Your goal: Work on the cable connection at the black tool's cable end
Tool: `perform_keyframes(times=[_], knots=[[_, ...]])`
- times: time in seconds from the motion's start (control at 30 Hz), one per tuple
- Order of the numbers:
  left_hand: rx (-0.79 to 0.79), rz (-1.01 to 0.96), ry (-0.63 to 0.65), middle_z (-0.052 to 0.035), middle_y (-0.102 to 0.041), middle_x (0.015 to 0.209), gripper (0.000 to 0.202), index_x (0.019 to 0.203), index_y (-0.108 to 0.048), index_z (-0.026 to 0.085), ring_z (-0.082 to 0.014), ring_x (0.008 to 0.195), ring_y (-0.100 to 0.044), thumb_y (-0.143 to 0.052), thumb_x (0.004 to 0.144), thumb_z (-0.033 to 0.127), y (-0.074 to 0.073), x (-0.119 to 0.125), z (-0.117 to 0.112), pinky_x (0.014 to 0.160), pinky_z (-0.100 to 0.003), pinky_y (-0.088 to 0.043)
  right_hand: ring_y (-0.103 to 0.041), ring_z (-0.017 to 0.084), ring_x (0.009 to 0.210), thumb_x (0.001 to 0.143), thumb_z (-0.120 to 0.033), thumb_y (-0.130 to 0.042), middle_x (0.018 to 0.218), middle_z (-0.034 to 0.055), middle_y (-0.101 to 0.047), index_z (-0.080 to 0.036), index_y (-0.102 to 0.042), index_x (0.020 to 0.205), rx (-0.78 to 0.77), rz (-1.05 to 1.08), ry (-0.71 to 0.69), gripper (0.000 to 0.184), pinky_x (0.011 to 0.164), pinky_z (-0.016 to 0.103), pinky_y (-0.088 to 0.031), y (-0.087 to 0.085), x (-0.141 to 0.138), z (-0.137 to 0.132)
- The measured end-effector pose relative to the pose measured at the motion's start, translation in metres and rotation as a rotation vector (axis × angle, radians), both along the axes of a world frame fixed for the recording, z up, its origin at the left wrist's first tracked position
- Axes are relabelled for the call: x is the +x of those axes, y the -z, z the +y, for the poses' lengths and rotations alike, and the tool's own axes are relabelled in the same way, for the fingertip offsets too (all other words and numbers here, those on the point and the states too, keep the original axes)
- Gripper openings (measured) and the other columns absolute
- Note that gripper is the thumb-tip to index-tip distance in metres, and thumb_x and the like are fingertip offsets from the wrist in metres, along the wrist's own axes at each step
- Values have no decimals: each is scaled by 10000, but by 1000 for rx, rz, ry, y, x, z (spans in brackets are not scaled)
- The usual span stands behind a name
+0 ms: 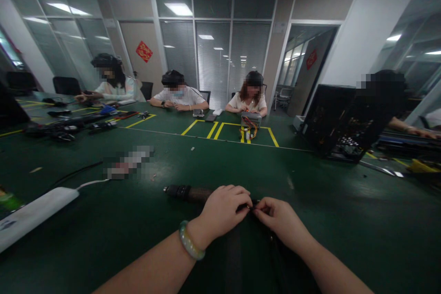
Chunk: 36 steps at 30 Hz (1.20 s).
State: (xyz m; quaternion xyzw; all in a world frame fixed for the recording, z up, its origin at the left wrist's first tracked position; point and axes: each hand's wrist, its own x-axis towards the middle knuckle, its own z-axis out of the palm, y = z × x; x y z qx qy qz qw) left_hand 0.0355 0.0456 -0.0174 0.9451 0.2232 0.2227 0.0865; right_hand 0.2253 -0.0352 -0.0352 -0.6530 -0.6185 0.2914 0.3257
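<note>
A dark electric screwdriver (196, 194) lies on the green tabletop, its metal tip and black collar pointing left. My left hand (223, 206), with a green bangle on the wrist, curls over the tool's right part and hides it. The fingers of my right hand (275, 213) pinch the thin black cord at the tool's rear end. Both sets of fingertips nearly meet there, so the exact joint is covered. Below the right hand the dark cord (273, 241) trails toward me, hard to separate from the shadow.
A white power strip (41, 213) is at left with a lead plugged in. Across the table, several people work beside a grey power supply unit (251, 121) with coloured wires. A black computer case (330, 124) stands at right; dark tools and cables (65, 126) lie far left.
</note>
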Motion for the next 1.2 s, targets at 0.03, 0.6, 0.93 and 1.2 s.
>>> perform_keyframes(times=[0.03, 0.6, 0.93, 1.2], knots=[[4, -1, -1, 32, -611, 1126, 82, 930, -643, 272, -181, 987, -559, -604, 860, 254, 0, 0, 0, 854, -354, -412, -640, 156, 705, 846, -308, -584, 775, -4, -707, -207, -681, 820, 5, 3, 0, 142, 598, 215, -417, 1, 0, 0], [-15, -6, -3, 20, -636, 1020, 76, 927, -631, 252, -173, 957, -564, -601, 857, 256, -2, 0, -1, 867, -326, -412, -647, 160, 712, 848, -331, -585, 803, 2, -713, -211, -691, 849, -13, 8, -4, 160, 599, 221, -424, 1, 1, 0], [-22, -11, -38, 8, -638, 977, 167, 1004, -599, 240, -187, 924, -565, -611, 838, 251, -2, 0, -2, 826, -338, -417, -632, 155, 685, 838, -330, -591, 776, 0, -710, -210, -690, 823, -19, -35, 14, 156, 581, 219, -408, -3, 0, 0], [-17, 10, -22, 21, -638, 993, 93, 946, -616, 244, -171, 947, -560, -605, 855, 254, 0, 0, -1, 868, -327, -406, -644, 160, 714, 845, -332, -577, 798, 6, -711, -205, -688, 830, -7, -18, -1, 169, 600, 222, -421, 0, 0, 0]])
